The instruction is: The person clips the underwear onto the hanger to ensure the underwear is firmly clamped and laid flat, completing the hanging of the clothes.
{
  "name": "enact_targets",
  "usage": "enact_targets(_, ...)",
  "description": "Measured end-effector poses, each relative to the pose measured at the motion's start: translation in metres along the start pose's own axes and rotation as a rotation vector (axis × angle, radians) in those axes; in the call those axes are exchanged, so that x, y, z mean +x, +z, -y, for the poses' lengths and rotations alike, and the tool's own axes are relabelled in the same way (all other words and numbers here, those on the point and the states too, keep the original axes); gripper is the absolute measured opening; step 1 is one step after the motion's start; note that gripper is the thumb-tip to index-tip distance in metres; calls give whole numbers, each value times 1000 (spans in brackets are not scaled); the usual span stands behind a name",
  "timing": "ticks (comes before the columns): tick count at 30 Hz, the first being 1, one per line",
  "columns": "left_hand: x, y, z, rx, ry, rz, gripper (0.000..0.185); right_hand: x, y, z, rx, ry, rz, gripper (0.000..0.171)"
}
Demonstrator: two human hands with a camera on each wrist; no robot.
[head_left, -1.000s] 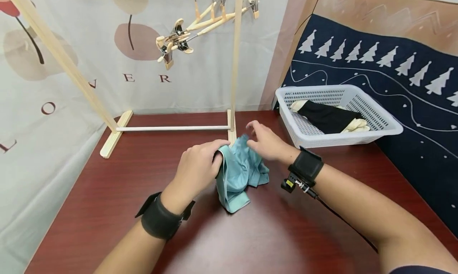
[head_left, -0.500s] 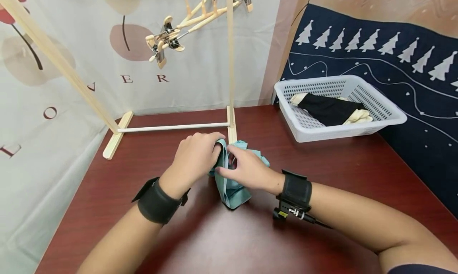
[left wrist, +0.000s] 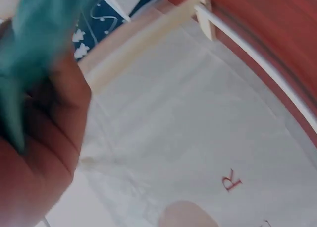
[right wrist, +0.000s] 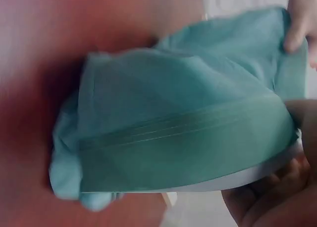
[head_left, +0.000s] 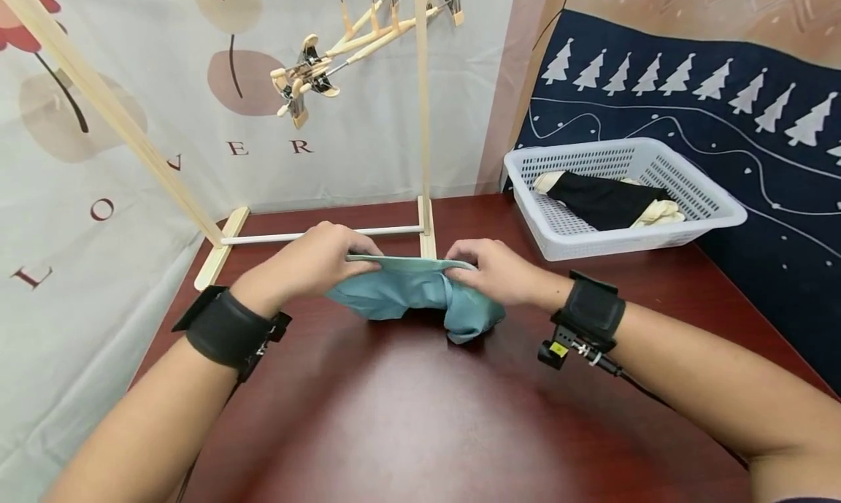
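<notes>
A soft teal garment (head_left: 410,291) hangs in folds between my hands, its banded upper edge held nearly level. At the left end of that edge, my left hand (head_left: 320,260) pinches the cloth between thumb and fingers. My right hand (head_left: 497,271) grips the other end the same way. The right wrist view shows the garment (right wrist: 163,103) close up, with stitched lines along a wide band and a paler inner side. In the left wrist view the cloth (left wrist: 39,33) is blurred beside my fingers. Its lower folds hang close to the table; I cannot tell if they touch.
Behind my hands stands a wooden frame with a white crossbar (head_left: 263,238) and a right post (head_left: 423,123). A hanger with several clips (head_left: 309,72) hangs from above. A pale plastic basket (head_left: 565,249) with black and cream cloth (head_left: 601,200) sits at back right.
My right hand has come to the garment and taken hold of its edge. Both hands have drawn apart, the left moving leftward, and the bunched cloth is now spread and raised between them.
</notes>
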State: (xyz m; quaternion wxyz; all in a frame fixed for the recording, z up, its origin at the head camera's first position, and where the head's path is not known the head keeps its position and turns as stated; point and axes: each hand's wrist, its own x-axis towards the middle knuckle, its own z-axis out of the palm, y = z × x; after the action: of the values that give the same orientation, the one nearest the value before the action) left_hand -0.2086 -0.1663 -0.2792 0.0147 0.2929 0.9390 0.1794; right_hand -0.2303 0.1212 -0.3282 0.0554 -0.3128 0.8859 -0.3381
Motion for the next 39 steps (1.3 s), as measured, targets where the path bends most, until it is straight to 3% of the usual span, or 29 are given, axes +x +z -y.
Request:
enact_targets(5,-4,-12,15,-31,-10,44,9,-2,-26,-9,-84,-20,51,9)
enact_targets(9,-2,-25,23,-31,-70,33,7,-1,-48,-13,-118,-22,66,12)
enact_targets(15,4,-45,35,-51,-127,-54,7,2,-78,-15,-197,16,104,20)
enact_targets(19,5,-60,38,-94,-135,-147,11,3,-101,-7,-253,5,80,24)
enact_targets(24,6,-72,32,-120,-99,-293,14,1,-130,15,-352,6,15,25)
enact_targets(31,10,-78,14,-213,-87,-447,21,0,-156,34,-533,-24,-189,28)
enact_targets(35,16,-74,5,-251,-79,-465,20,-1,-161,34,-576,-9,-283,32)
enact_targets(39,25,-60,-1,-262,-61,-373,19,-3,-165,29,-598,22,-328,33)
